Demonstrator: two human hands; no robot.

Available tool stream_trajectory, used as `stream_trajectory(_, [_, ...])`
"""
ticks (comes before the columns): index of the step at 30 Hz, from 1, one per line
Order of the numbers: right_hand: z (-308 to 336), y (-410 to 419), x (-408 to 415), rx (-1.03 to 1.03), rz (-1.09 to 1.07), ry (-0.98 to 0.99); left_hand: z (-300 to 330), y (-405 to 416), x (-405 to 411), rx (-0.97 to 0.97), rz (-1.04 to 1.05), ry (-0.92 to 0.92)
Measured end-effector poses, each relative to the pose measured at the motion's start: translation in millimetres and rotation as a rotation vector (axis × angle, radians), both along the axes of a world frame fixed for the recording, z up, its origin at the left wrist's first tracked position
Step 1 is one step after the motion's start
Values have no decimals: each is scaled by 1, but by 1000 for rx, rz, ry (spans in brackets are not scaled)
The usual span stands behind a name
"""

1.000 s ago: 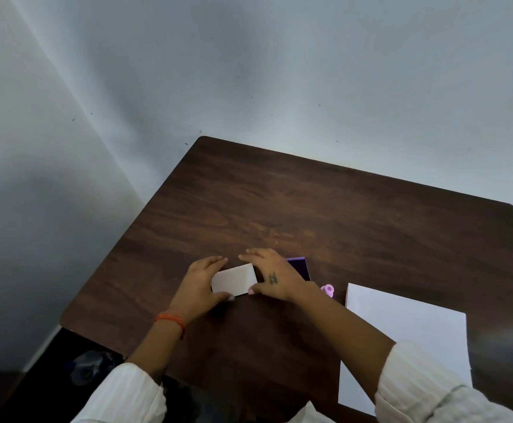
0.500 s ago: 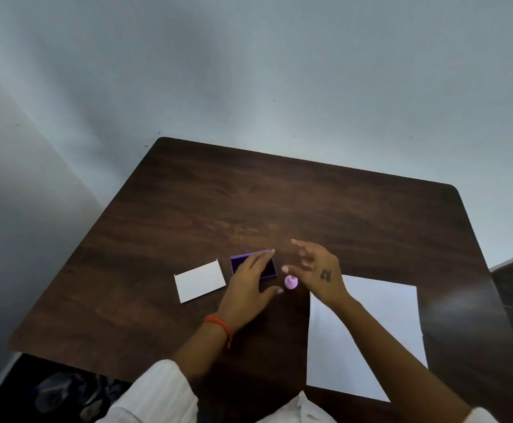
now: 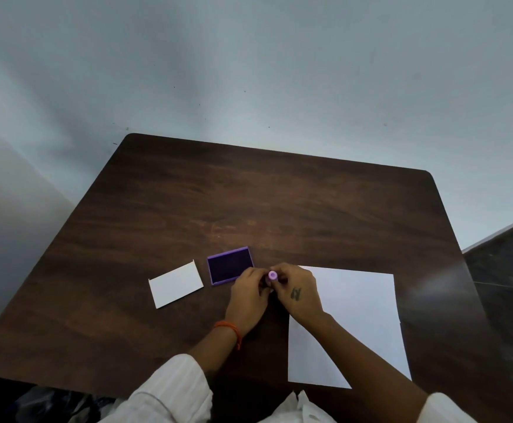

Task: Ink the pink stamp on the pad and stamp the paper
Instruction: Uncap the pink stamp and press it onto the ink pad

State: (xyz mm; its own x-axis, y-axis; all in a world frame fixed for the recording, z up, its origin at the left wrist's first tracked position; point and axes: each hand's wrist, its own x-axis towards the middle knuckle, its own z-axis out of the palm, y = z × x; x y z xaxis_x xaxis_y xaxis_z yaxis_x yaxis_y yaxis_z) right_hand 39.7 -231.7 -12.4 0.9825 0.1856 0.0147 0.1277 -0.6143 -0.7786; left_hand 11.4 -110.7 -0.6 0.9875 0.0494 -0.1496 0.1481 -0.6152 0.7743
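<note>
Two hands [image 3: 279,293], one pink stamp [image 3: 272,275]

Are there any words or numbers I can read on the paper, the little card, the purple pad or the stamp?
No readable text anywhere.
Paper: blank.
White card: blank.
Ink pad: no label showing.
Pink stamp: no writing visible.
Right hand: a small dark mark, too blurred to read.

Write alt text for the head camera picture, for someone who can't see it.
Both hands, left hand and right hand, hold a small pink stamp over a dark wooden table. An open purple ink pad and white lid lie left, white paper right.
</note>
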Motion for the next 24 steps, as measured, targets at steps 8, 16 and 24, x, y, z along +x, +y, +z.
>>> stream_trajectory(8, [15,-5,1,234,-53,122,6,3,3,-40,36,-57])
stream_trajectory(16, [37,-8,-3,554,-149,486,19,16,0,-157,18,-105])
stream_trajectory(24, [40,-13,-11,514,-11,492,21,23,-8,-241,26,-46])
